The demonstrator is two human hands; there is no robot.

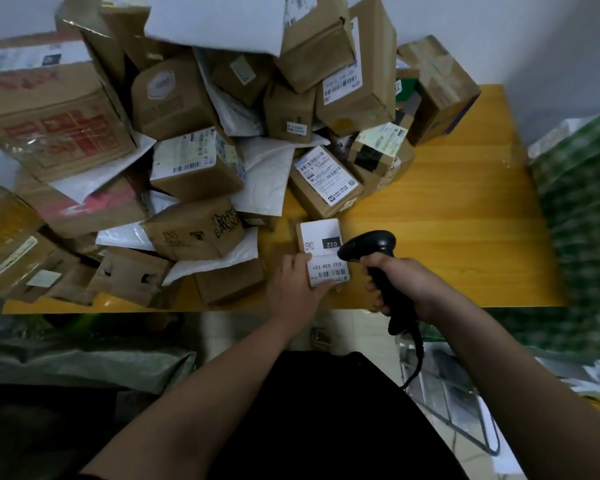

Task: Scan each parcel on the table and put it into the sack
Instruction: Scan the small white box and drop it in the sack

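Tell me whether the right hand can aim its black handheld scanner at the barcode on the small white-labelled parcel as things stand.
Probably yes. The right hand grips the black handheld scanner, whose head sits just beside the small white-labelled parcel. The left hand holds the parcel's near edge, leaving the barcode uncovered.

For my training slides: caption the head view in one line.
Right hand aims a handheld scanner at a small labelled parcel held by the left hand beside heaped parcels.

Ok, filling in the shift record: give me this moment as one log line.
step: scanning | left hand: holds small parcel on table | right hand: grips scanner, aimed at label | pile: unscanned
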